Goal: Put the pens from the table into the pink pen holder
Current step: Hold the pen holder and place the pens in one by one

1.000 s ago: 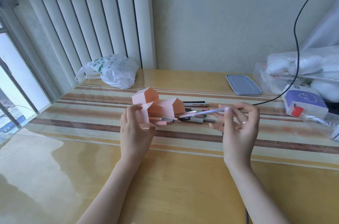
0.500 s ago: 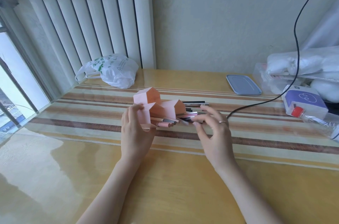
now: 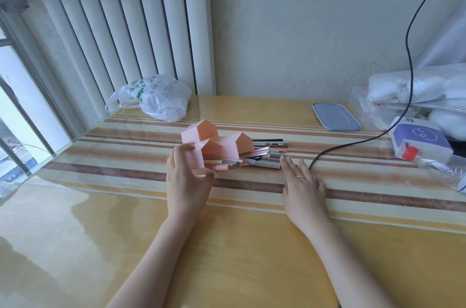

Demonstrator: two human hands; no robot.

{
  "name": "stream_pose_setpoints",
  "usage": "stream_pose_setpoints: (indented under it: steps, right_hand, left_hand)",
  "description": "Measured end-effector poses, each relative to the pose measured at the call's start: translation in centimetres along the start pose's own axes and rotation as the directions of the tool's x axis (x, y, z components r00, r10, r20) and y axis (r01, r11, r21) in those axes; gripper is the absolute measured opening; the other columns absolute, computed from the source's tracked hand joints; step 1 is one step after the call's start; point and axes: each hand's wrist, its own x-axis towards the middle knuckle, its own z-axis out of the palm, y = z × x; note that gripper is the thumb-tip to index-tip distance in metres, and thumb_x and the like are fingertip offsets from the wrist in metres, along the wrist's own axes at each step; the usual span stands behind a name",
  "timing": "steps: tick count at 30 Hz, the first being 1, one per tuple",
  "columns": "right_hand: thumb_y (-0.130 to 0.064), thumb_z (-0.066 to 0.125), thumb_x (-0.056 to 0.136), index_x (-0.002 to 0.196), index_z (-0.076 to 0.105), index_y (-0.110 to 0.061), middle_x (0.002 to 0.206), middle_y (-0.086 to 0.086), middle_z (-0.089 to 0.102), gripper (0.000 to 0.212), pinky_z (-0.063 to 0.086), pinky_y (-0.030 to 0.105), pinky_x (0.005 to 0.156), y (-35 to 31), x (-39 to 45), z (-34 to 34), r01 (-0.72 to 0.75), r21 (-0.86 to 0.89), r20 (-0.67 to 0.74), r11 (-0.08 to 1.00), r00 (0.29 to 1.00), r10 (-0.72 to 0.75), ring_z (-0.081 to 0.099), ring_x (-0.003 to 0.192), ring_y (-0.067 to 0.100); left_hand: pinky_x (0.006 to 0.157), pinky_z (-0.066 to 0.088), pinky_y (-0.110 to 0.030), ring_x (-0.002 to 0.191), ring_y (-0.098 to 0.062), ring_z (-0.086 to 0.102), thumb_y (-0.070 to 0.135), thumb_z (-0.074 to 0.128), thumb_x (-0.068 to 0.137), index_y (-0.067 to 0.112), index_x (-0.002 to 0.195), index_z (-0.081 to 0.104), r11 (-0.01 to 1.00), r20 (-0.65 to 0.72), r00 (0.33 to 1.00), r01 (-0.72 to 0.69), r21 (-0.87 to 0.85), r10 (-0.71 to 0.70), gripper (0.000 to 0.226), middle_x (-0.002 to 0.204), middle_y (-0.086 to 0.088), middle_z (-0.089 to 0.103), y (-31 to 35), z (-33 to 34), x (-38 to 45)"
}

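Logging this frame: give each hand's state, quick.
Left hand: gripping the pink house-shaped pen holder.
Right hand: open, fingers straight, holding nothing.

white plastic bag (image 3: 161, 98), blue lid (image 3: 335, 116), black cable (image 3: 408, 60)

One pink pen holder (image 3: 201, 146) with three house-shaped compartments lies on the worktop (image 3: 227, 257). A heap of pens (image 3: 262, 156) is too overlapped to count. One white plastic bag (image 3: 161, 98), one grey-blue lid (image 3: 335, 119), one black cable (image 3: 408, 60), two hands.

pink pen holder (image 3: 228, 147), yellow table (image 3: 252, 244) with brown-striped runner (image 3: 353, 196), grey-blue lid (image 3: 335, 119).
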Motion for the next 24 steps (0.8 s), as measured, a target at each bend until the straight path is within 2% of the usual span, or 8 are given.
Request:
stream_pose_setpoints:
  steps: [3, 6, 8, 13, 17, 19, 21, 24]
  right_hand:
    - [-0.013, 0.04, 0.096, 0.139, 0.035, -0.023, 0.154, -0.006, 0.028, 0.044, 0.017, 0.05, 0.113, 0.0, 0.0, 0.0, 0.009, 0.024, -0.074, 1.0, 0.997, -0.007, 0.009, 0.147, 0.018]
    - [-0.015, 0.053, 0.091, 0.114, 0.051, -0.017, 0.116, 0.001, 0.064, 0.023, 0.028, 0.05, 0.105, -0.1, 0.1, 0.1, 0.051, 0.103, -0.233, 0.993, 0.972, -0.026, 0.035, 0.136, 0.023]
    - [-0.018, 0.059, 0.088, 0.107, 0.054, -0.018, 0.097, 0.0, 0.067, 0.02, 0.032, 0.048, 0.101, -0.2, 0.2, 0.2, 0.083, 0.104, -0.268, 0.991, 0.962, -0.052, 0.047, 0.122, 0.023]
    - [-0.021, 0.061, 0.088, 0.11, 0.066, -0.021, 0.097, -0.002, 0.069, 0.022, 0.034, 0.039, 0.097, -0.3, 0.6, 0.8, 0.145, 0.023, -0.221, 0.989, 0.966, -0.137, 0.054, 0.106, 0.024]
    - [-0.009, 0.058, 0.089, 0.1, 0.067, -0.017, 0.099, 0.003, 0.066, 0.016, 0.048, 0.04, 0.085, -0.3, 0.5, 0.5, 0.159, 0.335, -0.244, 0.929, 0.967, -0.077, 0.059, 0.098, 0.026]
    - [-0.007, 0.051, 0.093, 0.096, 0.063, -0.019, 0.097, 0.007, 0.066, 0.017, 0.049, 0.042, 0.083, -0.5, 0.5, -0.2, 0.11, 0.621, -0.214, 0.776, 0.976, 0.033, 0.06, 0.092, 0.028]
    - [-0.005, 0.046, 0.096, 0.094, 0.062, -0.018, 0.098, 0.003, 0.067, 0.021, 0.05, 0.041, 0.089, -0.7, 0.5, -1.2, 0.065, 0.846, -0.168, 0.53, 0.975, 0.148, 0.062, 0.09, 0.021]
    - [-0.006, 0.045, 0.097, 0.101, 0.055, -0.01, 0.096, 0.007, 0.06, 0.011, 0.058, 0.039, 0.084, -0.9, 0.7, -2.1, -0.058, 0.996, 0.075, -0.074, 0.966, 0.248, 0.066, 0.082, 0.018]
  left_hand:
    - [0.084, 0.027, -0.019, 0.111, -0.017, 0.042, -0.004, 0.07, 0.061, 0.016, 0.113, 0.045, 1.0, 0.002, 1.0, -0.002, -0.005, 0.002, 0.06, 0.109, 0.009, 0.044, 0.0, 0.0, 0.0]
    - [0.085, 0.028, -0.022, 0.111, -0.017, 0.042, -0.004, 0.069, 0.062, 0.016, 0.113, 0.044, 1.0, 0.004, 1.0, 0.005, -0.008, -0.005, 0.06, 0.109, 0.008, 0.044, 0.1, 0.0, 0.0]
    - [0.085, 0.029, -0.023, 0.111, -0.017, 0.042, -0.003, 0.069, 0.062, 0.015, 0.113, 0.044, 1.0, 0.001, 1.0, 0.009, -0.009, -0.009, 0.06, 0.109, 0.008, 0.044, 0.2, 0.0, 0.0]
    - [0.084, 0.028, -0.021, 0.11, -0.019, 0.043, -0.004, 0.071, 0.062, 0.013, 0.112, 0.045, 1.0, -0.011, 1.0, -0.022, 0.009, 0.022, 0.06, 0.109, 0.007, 0.046, 0.0, 0.1, 0.0]
    - [0.085, 0.03, -0.024, 0.11, -0.019, 0.043, -0.004, 0.071, 0.061, 0.014, 0.113, 0.045, 1.0, -0.007, 1.0, -0.025, 0.004, 0.025, 0.061, 0.11, 0.007, 0.046, -0.1, 0.1, 0.0]
    - [0.085, 0.031, -0.025, 0.11, -0.019, 0.043, -0.004, 0.072, 0.061, 0.015, 0.112, 0.044, 1.0, -0.008, 1.0, -0.02, 0.002, 0.02, 0.061, 0.109, 0.007, 0.046, -0.1, 0.0, 0.1]
    - [0.085, 0.03, -0.024, 0.109, -0.018, 0.043, -0.004, 0.071, 0.061, 0.015, 0.112, 0.044, 1.0, -0.009, 1.0, -0.02, 0.001, 0.02, 0.061, 0.109, 0.007, 0.046, 0.0, 0.0, 0.0]
    - [0.085, 0.029, -0.023, 0.109, -0.017, 0.043, -0.004, 0.071, 0.061, 0.015, 0.112, 0.044, 1.0, -0.009, 1.0, -0.025, 0.002, 0.025, 0.061, 0.109, 0.008, 0.046, -0.1, 0.0, 0.1]
